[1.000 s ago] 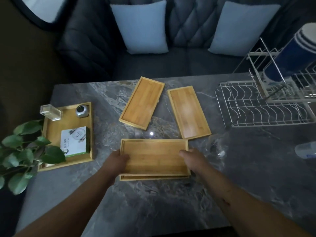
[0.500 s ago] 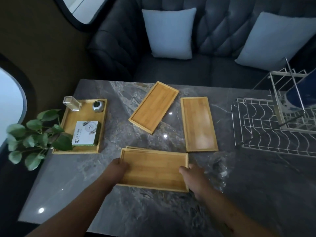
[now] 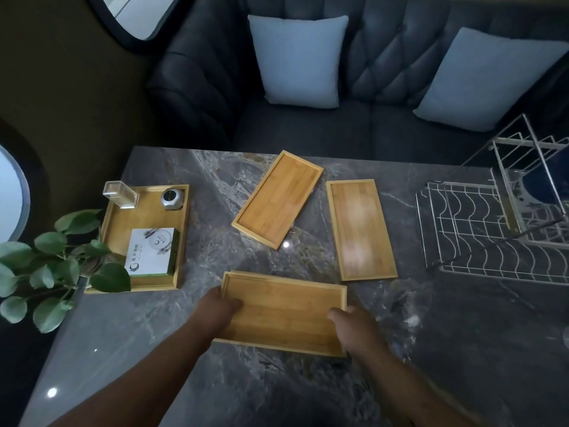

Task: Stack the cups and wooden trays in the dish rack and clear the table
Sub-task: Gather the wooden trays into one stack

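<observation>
A wooden tray (image 3: 286, 312) lies at the near middle of the dark marble table, stacked on another tray whose rim peeks out at its far left edge. My left hand (image 3: 215, 308) grips its left end and my right hand (image 3: 354, 326) grips its right end. Two more wooden trays lie beyond: one tilted (image 3: 278, 198) and one lengthwise (image 3: 360, 229). The white wire dish rack (image 3: 480, 232) stands at the right, with a blue cup (image 3: 542, 188) partly seen in its upper part. A clear glass (image 3: 397, 298) stands just right of the held tray.
A larger wooden tray (image 3: 117, 223) at the left holds a white box (image 3: 152, 255), a clear case (image 3: 120, 194) and a small metal pot (image 3: 172, 198). A leafy plant (image 3: 46, 272) overhangs the left edge. A dark sofa with two pale cushions is behind the table.
The view has shifted left and up. The upper tray has slid on the lower one, from overhanging its back to covering its front, so only the lower tray's far left rim shows. Both hands keep their hold.
</observation>
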A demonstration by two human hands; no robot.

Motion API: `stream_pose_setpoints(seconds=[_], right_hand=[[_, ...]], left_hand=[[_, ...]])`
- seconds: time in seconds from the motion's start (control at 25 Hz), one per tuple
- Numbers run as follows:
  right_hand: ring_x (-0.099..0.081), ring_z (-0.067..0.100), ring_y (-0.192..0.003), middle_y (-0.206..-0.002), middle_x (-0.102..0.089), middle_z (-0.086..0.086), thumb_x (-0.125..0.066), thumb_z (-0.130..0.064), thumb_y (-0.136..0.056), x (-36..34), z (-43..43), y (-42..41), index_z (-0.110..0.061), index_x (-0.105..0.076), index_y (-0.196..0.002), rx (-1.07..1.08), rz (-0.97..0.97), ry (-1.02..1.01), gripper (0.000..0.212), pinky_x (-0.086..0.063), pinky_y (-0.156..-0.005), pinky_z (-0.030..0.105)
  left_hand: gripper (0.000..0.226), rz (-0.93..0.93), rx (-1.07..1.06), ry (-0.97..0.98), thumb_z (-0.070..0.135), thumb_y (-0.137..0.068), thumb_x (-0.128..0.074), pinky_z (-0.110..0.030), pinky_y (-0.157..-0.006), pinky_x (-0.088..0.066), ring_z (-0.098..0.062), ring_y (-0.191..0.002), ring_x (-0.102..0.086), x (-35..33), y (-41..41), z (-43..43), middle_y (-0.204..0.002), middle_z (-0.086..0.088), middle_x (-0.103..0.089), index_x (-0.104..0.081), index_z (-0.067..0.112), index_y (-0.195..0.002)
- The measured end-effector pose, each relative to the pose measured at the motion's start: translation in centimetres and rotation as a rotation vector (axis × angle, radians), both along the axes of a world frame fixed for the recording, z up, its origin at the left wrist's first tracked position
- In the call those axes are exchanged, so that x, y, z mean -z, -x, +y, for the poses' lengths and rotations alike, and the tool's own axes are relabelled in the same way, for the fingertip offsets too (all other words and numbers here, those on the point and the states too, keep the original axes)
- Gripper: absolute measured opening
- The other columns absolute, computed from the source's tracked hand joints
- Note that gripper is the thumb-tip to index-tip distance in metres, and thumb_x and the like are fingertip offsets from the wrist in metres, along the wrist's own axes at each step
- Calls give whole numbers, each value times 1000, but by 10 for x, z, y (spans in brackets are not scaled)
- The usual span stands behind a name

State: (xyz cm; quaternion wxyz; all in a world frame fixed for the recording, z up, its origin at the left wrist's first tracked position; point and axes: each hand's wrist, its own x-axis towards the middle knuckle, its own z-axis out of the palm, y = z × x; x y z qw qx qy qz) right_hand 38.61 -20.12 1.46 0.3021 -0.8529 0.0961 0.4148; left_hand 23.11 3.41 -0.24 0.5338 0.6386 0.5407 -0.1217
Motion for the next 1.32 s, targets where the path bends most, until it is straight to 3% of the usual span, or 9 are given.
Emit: stream_pose_setpoints(seconds=[0.12, 0.28, 0.44, 0.64, 0.76, 0.92, 1.08, 1.24, 1.32], right_hand=[[-55, 14, -75, -96, -64, 4, -59, -34, -93, 2, 0, 0, -10, -67, -113, -43, -13, 22, 33, -32, -54, 22], [-56, 13, -75, -88, -62, -2, -60, -32, -91, 3, -3, -3, -14, -64, -103, 24, -13, 1, 22, -38, -59, 25], [-61, 22, -89, -98, -63, 0, -63, -34, -87, 7, -5, -4, -18, -61, -111, 120, 10, -20, 28, -51, -78, 38], [-59, 29, -106, -115, -60, 5, -66, -35, -85, 9, -6, -6, -19, -54, -131, 178, 30, -44, 51, -51, -94, 46], [-61, 26, -103, -113, -62, 2, -69, -34, -85, 10, -8, -9, -17, -53, -133, 158, 56, -67, 53, -52, -88, 43], [-66, 26, -99, -110, -70, 5, -68, -29, -92, 7, -16, -18, -17, -61, -131, 177, 224, -195, 41, -53, -77, 38], [-67, 26, -101, -113, -71, 6, -68, -30, -93, 8, -18, -20, -17, -62, -130, 149, 244, -210, 39, -54, -80, 38], [-66, 12, -92, -101, -69, -8, -71, -25, -94, 10, -21, -15, -20, -62, -128, 32, 160, -218, 36, -51, -67, 27], [-67, 17, -96, -106, -71, -3, -72, -23, -93, 13, -20, -11, -15, -64, -126, 12, 123, -182, 35, -57, -76, 36]], left_hand=[[41, -18, 15, 93, 21, -93, -70, -45, -92, -54, -28, -108, -65, 2, 4, 6, -121, -12, -69, -63, 7, -131], [39, -74, -57, 214, 21, -90, -73, -34, -71, -55, -25, -99, -71, 3, 9, 15, -108, -7, -76, -66, 7, -127], [45, -159, -91, 356, 38, -88, -76, -39, -75, -61, -27, -97, -77, 5, 9, 12, -109, -8, -79, -67, 14, -125], [60, -235, -87, 429, 49, -78, -84, -49, -81, -63, -30, -101, -76, 6, 12, 11, -112, -8, -79, -66, 19, -127], [68, -255, -116, 466, 52, -73, -85, -52, -83, -62, -34, -104, -75, 4, 16, 20, -116, -11, -77, -64, 20, -129], [62, -292, -130, 522, 44, -81, -81, -58, -92, -58, -39, -110, -72, 4, 19, 28, -122, -17, -74, -61, 16, -132], [54, -285, -162, 540, 40, -85, -78, -53, -82, -62, -38, -106, -74, 8, 20, 23, -118, -17, -76, -63, 15, -129], [55, -262, -158, 424, 43, -80, -79, -51, -85, -60, -33, -103, -75, 15, 21, 20, -116, -14, -77, -65, 16, -126], [52, -223, -108, 300, 44, -87, -75, -48, -88, -58, -31, -105, -72, 17, 18, 18, -118, -10, -74, -62, 18, -130]])
